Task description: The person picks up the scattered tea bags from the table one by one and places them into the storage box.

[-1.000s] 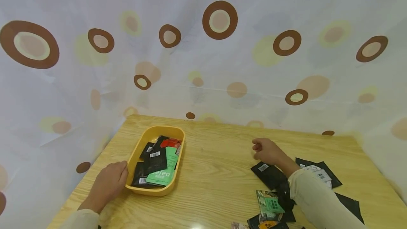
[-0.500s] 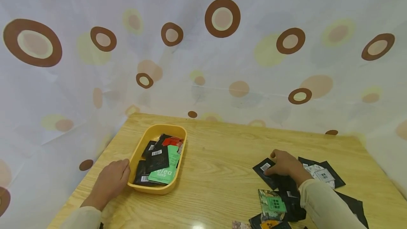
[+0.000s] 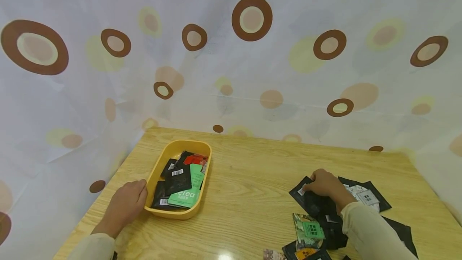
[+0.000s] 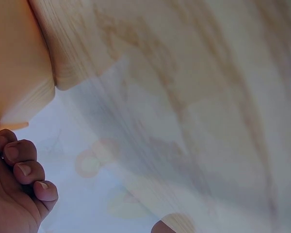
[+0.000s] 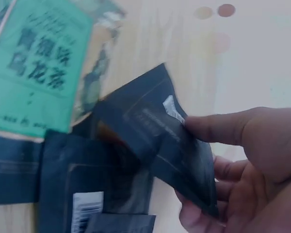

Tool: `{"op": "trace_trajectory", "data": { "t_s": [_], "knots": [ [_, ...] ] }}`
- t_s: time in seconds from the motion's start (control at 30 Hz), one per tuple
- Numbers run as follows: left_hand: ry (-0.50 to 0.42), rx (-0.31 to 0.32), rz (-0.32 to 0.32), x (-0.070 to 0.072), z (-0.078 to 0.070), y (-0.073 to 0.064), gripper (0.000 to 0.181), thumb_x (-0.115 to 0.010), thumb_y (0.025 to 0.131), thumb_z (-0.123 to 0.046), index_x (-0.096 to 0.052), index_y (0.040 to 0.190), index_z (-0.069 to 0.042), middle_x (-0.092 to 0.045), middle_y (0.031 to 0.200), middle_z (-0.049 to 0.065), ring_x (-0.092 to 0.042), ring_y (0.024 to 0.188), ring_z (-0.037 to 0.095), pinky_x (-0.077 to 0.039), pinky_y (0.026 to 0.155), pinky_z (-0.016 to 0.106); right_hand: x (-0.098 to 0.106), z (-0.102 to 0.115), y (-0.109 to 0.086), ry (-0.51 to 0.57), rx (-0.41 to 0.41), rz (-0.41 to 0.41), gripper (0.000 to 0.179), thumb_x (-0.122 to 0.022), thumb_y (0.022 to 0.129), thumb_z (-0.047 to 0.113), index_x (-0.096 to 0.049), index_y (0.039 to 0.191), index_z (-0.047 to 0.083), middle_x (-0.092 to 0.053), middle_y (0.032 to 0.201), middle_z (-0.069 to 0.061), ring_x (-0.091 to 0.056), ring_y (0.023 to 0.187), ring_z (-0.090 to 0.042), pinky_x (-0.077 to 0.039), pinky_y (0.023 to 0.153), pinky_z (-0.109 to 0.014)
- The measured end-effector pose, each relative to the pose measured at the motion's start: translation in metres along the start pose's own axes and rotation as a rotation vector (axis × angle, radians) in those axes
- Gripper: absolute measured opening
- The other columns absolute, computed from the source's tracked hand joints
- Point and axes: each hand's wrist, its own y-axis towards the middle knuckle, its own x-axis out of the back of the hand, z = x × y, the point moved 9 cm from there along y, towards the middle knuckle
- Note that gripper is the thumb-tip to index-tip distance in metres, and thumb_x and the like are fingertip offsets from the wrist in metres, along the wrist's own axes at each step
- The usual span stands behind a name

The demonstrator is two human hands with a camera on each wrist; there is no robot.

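At the right of the head view my right hand pinches a black sachet with a white barcode label. In the right wrist view the thumb lies on top of this sachet, its fingers curl underneath, and one edge tilts up over other black packets. My left hand holds the left rim of a yellow plastic bin. The left wrist view shows its fingers curled at the bin's edge. Inside the bin lie black sachets, a green packet and a red one.
Below the right hand lies a packet with a green label, overlapping black packets and an orange one. White-labelled packets lie beyond the right wrist. Behind the wooden table hangs a dotted white sheet.
My right hand has come down to the right onto the black sachet and now lifts its edge in a pinch. The left hand stays at the bin's rim.
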Motion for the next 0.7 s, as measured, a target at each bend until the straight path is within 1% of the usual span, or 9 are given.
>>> {"op": "trace_trajectory", "data": {
  "t_s": [0.03,0.13,0.23,0.33,0.37,0.47,0.53,0.63,0.7],
  "knots": [
    [0.0,-0.001,0.0,0.0,0.0,0.0,0.024,-0.044,0.099,-0.011,-0.046,0.075,-0.012,-0.038,0.062,0.0,-0.039,0.06,0.016,-0.036,0.061,0.032,0.004,0.011,-0.007,0.041,0.014,0.012,0.042,-0.068,0.091,0.02,-0.038,0.062,0.016,-0.032,0.055,0.005,-0.035,0.05,-0.012,-0.034,0.054,-0.029],
    [-0.003,-0.002,-0.001,-0.001,0.0,0.0,0.025,-0.044,0.099,-0.011,-0.046,0.075,-0.012,-0.039,0.062,0.0,-0.039,0.06,0.016,-0.036,0.061,0.032,0.003,0.015,-0.007,0.167,0.038,0.051,0.036,-0.061,0.096,0.017,-0.042,0.065,0.015,-0.033,0.057,0.005,-0.034,0.05,-0.01,-0.034,0.053,-0.028],
    [-0.011,-0.002,-0.005,0.0,0.0,0.0,0.025,-0.044,0.099,-0.011,-0.046,0.074,-0.012,-0.039,0.061,0.0,-0.039,0.06,0.016,-0.036,0.06,0.032,-0.003,0.025,-0.008,0.314,0.058,0.122,0.031,-0.056,0.1,0.018,-0.046,0.071,0.013,-0.04,0.062,0.004,-0.04,0.055,-0.011,-0.04,0.058,-0.03],
    [-0.01,0.001,-0.004,0.001,0.0,0.0,0.025,-0.044,0.1,-0.011,-0.046,0.074,-0.012,-0.039,0.061,0.0,-0.039,0.06,0.016,-0.036,0.06,0.032,-0.008,0.041,-0.008,0.441,0.087,0.188,0.029,-0.054,0.102,0.019,-0.046,0.074,0.012,-0.045,0.068,0.003,-0.046,0.061,-0.012,-0.046,0.064,-0.032],
    [-0.009,0.003,0.001,0.001,0.0,0.0,0.025,-0.044,0.1,-0.012,-0.046,0.074,-0.012,-0.039,0.061,0.0,-0.039,0.06,0.016,-0.036,0.061,0.032,-0.01,0.048,-0.008,0.478,0.104,0.208,0.027,-0.053,0.102,0.019,-0.049,0.077,0.011,-0.049,0.072,0.002,-0.051,0.066,-0.013,-0.049,0.067,-0.033],
    [-0.002,0.011,0.009,0.0,0.001,-0.001,0.025,-0.044,0.1,-0.012,-0.046,0.075,-0.012,-0.039,0.062,0.0,-0.04,0.061,0.016,-0.037,0.061,0.033,-0.015,0.068,-0.005,0.572,0.116,0.233,0.018,-0.054,0.102,0.018,-0.053,0.087,0.007,-0.052,0.079,0.001,-0.054,0.069,-0.01,-0.053,0.069,-0.031],
    [-0.003,0.012,0.011,0.0,0.001,-0.001,0.025,-0.044,0.1,-0.012,-0.046,0.075,-0.012,-0.039,0.061,0.0,-0.04,0.061,0.016,-0.037,0.061,0.033,-0.018,0.084,-0.002,0.625,0.118,0.237,0.014,-0.054,0.102,0.015,-0.057,0.103,0.001,-0.054,0.088,0.0,-0.057,0.074,-0.008,-0.055,0.072,-0.027],
    [-0.007,0.009,0.008,0.0,0.001,-0.001,0.025,-0.044,0.1,-0.012,-0.045,0.074,-0.012,-0.039,0.061,0.0,-0.039,0.06,0.016,-0.036,0.061,0.033,-0.025,0.108,0.003,0.707,0.106,0.236,0.027,-0.053,0.101,0.009,-0.051,0.123,-0.008,-0.052,0.104,-0.008,-0.058,0.08,-0.007,-0.057,0.076,-0.024],
    [-0.012,0.006,0.01,-0.001,0.001,-0.001,0.026,-0.044,0.1,-0.011,-0.045,0.074,-0.012,-0.039,0.061,0.0,-0.039,0.06,0.016,-0.036,0.061,0.032,-0.031,0.127,0.007,0.748,0.117,0.234,0.041,-0.051,0.101,0.006,-0.043,0.136,-0.013,-0.049,0.123,-0.02,-0.062,0.089,-0.009,-0.058,0.081,-0.024]
  ]
}}
